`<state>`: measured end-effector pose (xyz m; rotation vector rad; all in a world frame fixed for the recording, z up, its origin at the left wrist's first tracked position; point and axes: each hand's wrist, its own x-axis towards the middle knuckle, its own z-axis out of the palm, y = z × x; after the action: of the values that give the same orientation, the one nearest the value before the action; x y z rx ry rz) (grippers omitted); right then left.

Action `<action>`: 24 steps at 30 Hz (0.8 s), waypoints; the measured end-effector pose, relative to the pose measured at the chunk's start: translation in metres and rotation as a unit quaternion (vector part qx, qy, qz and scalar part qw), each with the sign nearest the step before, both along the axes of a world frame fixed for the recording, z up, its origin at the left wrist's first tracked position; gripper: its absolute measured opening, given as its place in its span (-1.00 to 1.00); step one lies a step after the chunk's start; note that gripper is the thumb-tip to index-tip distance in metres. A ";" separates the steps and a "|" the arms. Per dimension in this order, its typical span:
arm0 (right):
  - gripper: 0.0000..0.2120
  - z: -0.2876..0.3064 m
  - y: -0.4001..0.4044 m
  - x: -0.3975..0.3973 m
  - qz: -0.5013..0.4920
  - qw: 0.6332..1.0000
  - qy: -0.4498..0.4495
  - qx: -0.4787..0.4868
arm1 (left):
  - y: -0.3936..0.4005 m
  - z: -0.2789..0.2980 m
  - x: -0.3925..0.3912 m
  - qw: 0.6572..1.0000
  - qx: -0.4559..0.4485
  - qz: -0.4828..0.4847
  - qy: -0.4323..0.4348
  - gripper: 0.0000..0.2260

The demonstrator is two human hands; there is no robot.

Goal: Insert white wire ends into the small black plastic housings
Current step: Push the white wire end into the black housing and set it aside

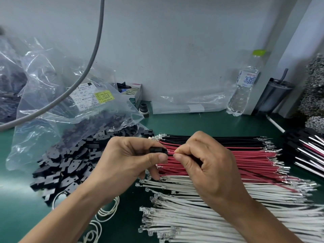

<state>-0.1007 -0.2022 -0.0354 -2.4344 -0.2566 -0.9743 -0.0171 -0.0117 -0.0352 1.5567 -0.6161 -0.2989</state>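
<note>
feeding a wire end into a housing: left hand pinches a small black housing between thumb and curled fingers, opening facing right. right hand pinches a wire right at its tip, thumb and forefinger closed on it just beside the housing mouth. the held wire's colour is hard to tell, it's hidden by the fingers and sits over the red wires. the white wires lie in a flat row on the green table under the right wrist, metal terminals pointing left, and loose black housings are piled at left, spilling from a plastic bag. to do it well, i'd judge: keep the grip close to the terminal so it won't buckle, line it square with the slot, push straight, hold the housing steady. likely risk is a tilted terminal jamming
</note>
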 end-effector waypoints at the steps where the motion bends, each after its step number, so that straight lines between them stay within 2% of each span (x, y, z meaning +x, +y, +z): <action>1: -0.86 0.001 -0.001 0.000 0.000 1.000 0.003 -0.004 | 0.000 0.000 -0.001 1.000 -0.001 0.000 0.001 -0.79; 6: -0.92 0.021 -0.010 -0.003 -0.040 0.996 0.062 -0.053 | -0.006 -0.001 0.000 1.000 -0.004 0.022 -0.016 -0.88; 8: -0.97 0.033 -0.013 -0.010 -0.066 0.991 0.058 -0.105 | -0.007 -0.001 -0.001 0.999 -0.013 0.032 -0.018 -0.89; 10: -0.97 0.042 -0.013 -0.021 -0.058 0.990 0.073 -0.109 | -0.005 -0.001 0.000 0.999 -0.018 0.045 -0.022 -0.88; 12: -0.88 0.043 -0.008 -0.034 -0.022 0.980 0.160 -0.119 | -0.005 -0.001 0.001 0.998 -0.024 0.049 -0.021 -0.87; 14: -0.72 0.032 0.002 -0.044 -0.003 0.954 0.262 -0.147 | -0.007 -0.002 0.000 0.998 -0.025 0.047 -0.021 -0.87; 16: -0.64 0.021 0.007 -0.051 0.001 0.944 0.304 -0.131 | -0.009 -0.004 -0.002 0.999 -0.023 0.045 -0.019 -0.88; 18: -0.72 0.018 0.009 -0.050 -0.003 0.941 0.322 -0.105 | -0.009 -0.005 -0.002 0.999 -0.024 0.045 -0.017 -0.89; 20: -0.82 0.019 0.010 -0.047 -0.007 0.938 0.322 -0.127 | -0.009 -0.006 -0.001 0.998 -0.024 0.048 -0.013 -0.87; 24: -0.91 0.021 0.007 -0.046 -0.009 0.946 0.301 -0.117 | -0.006 -0.005 -0.001 0.998 -0.028 0.054 -0.010 -0.84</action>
<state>-0.1463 -0.1947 -0.0149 -2.8168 -0.1362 -0.1738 -0.0181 -0.0180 -0.0403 1.5339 -0.5501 -0.1830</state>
